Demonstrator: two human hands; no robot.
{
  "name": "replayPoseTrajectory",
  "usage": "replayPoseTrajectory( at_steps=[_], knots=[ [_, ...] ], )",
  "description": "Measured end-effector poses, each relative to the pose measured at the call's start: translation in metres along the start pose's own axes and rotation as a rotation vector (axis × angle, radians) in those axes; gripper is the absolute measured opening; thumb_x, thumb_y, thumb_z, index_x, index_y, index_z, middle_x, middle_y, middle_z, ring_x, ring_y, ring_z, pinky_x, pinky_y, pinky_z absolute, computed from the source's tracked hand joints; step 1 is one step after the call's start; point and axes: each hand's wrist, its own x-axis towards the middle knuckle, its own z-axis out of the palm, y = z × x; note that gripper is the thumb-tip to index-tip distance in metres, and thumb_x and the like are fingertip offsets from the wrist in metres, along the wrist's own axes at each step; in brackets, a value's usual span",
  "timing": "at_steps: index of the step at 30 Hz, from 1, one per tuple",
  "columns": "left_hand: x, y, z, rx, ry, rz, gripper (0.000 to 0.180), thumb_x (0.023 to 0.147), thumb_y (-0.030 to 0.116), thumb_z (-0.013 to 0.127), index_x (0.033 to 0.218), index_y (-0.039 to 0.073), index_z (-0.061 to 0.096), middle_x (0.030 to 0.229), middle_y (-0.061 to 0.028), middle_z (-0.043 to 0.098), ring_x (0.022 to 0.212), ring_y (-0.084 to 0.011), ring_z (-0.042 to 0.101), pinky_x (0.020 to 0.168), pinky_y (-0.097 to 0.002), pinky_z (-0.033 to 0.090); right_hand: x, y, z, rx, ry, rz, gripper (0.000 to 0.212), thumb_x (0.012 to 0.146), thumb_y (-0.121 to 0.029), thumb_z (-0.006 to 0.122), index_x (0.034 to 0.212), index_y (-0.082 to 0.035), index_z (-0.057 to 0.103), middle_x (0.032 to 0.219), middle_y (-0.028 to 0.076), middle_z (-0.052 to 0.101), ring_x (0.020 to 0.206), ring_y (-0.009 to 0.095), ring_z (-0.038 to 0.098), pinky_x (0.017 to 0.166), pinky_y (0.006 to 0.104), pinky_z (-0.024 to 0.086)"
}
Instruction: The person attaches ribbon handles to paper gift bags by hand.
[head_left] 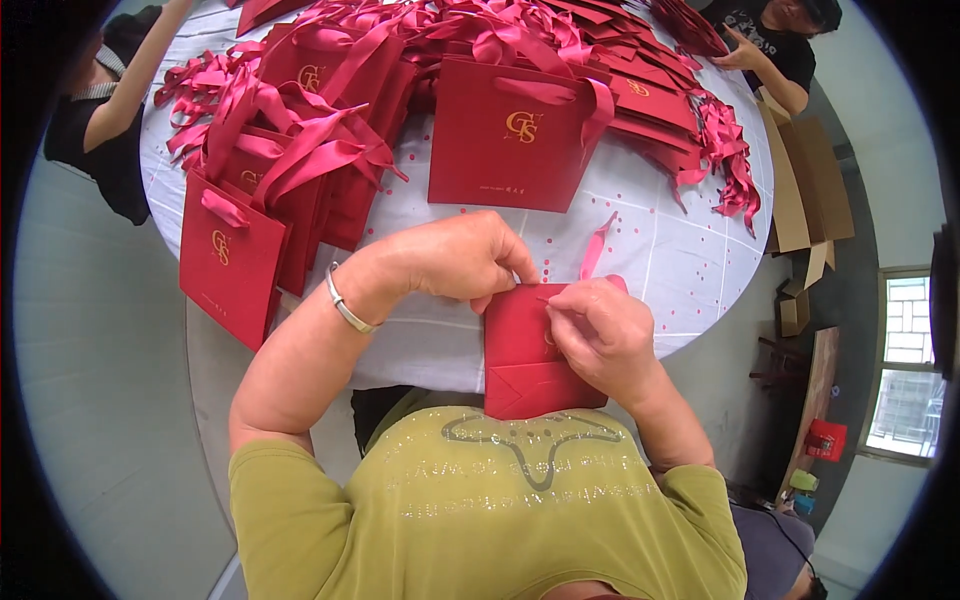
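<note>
A folded red paper gift bag [515,345] lies flat at the table's near edge, its creased bottom toward my body. At its far left corner my left hand [475,262] is closed, thumb and forefinger pinching the edge. My right hand [605,325] is closed over the bag's right half, its fingertips pinched near the far edge. Whatever thin thing those fingertips hold is too small to make out. From behind the right hand a pink ribbon [597,250] runs out past the bag's far edge.
Beyond my hands stands a red bag [510,150] with a ribbon handle. More upright bags [235,255] crowd the left, and flat bags [645,105] are stacked at the far right. Red dots speckle the pale tablecloth [420,345]. Two people sit across; cardboard boxes [810,185] stand right.
</note>
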Motion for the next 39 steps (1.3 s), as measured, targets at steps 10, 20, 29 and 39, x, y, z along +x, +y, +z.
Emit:
replayPoseTrajectory(
  at_steps=[10, 20, 29, 39],
  knots=[
    [0.003, -0.001, 0.0, -0.07, -0.003, -0.059, 0.011, 0.091, 0.006, 0.061, 0.094, 0.001, 0.07, 0.064, -0.0006, 0.06, 0.056, -0.0058, 0.054, 0.051, -0.0247, 0.042, 0.003, -0.008, 0.002, -0.056, -0.051, -0.008, 0.02, 0.07, 0.003, 0.075, 0.087, -0.003, 0.068, 0.076, 0.008, 0.064, 0.063, 0.023, 0.064, 0.054, 0.0339, 0.051],
    [0.006, -0.007, 0.005, -0.061, 0.033, -0.004, 0.009, 0.09, 0.003, 0.063, 0.093, -0.001, 0.07, 0.065, -0.0009, 0.061, 0.058, -0.007, 0.055, 0.054, -0.0259, 0.044, 0.008, -0.013, 0.007, -0.158, -0.117, 0.012, 0.013, 0.073, 0.0, 0.073, 0.08, -0.003, 0.062, 0.074, 0.009, 0.062, 0.064, 0.025, 0.064, 0.055, 0.0363, 0.052],
    [0.008, -0.011, 0.011, 0.003, 0.125, 0.052, 0.015, 0.084, 0.004, 0.062, 0.092, -0.002, 0.072, 0.073, -0.0088, 0.068, 0.069, -0.0134, 0.062, 0.065, -0.032, 0.051, 0.028, -0.013, -0.001, -0.025, -0.341, 0.259, 0.008, 0.079, -0.006, 0.067, 0.078, 0.0, 0.062, 0.075, 0.016, 0.064, 0.068, 0.035, 0.065, 0.06, 0.0422, 0.054],
    [0.006, -0.011, 0.013, 0.137, 0.178, 0.075, 0.014, 0.084, 0.003, 0.064, 0.094, -0.001, 0.073, 0.073, -0.0087, 0.069, 0.07, -0.0118, 0.061, 0.065, -0.0316, 0.051, 0.031, -0.01, 0.008, -0.144, -0.419, 0.2, 0.007, 0.076, -0.008, 0.066, 0.08, -0.002, 0.063, 0.077, 0.017, 0.065, 0.069, 0.035, 0.065, 0.062, 0.0464, 0.054]
  ],
)
